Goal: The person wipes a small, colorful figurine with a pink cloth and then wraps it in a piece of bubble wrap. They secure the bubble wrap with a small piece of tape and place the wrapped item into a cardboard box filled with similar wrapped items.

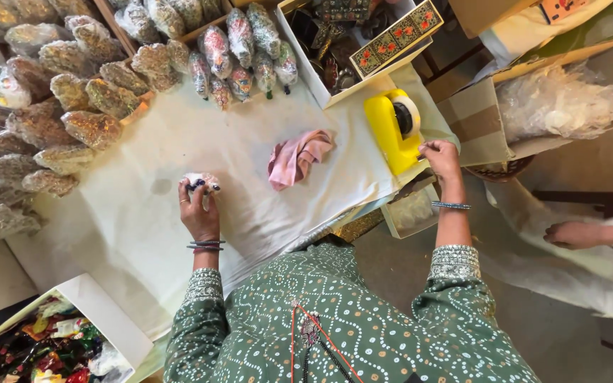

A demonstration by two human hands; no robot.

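Head view: left hand (199,209) pinches small packet (201,183); right hand (441,159) fingers tape dispenser (394,130).

The person wears a green tunic (349,326) printed with white dots in wavy lines, its cuffs banded with pale embroidery. A thin red cord (313,333) hangs down the front. The left hand (199,209) carries a ring and dark bangles (206,246); the right wrist has a silver bangle (451,206).

Yellow tape dispenser (391,131) (white roll), pink cloth (297,157).
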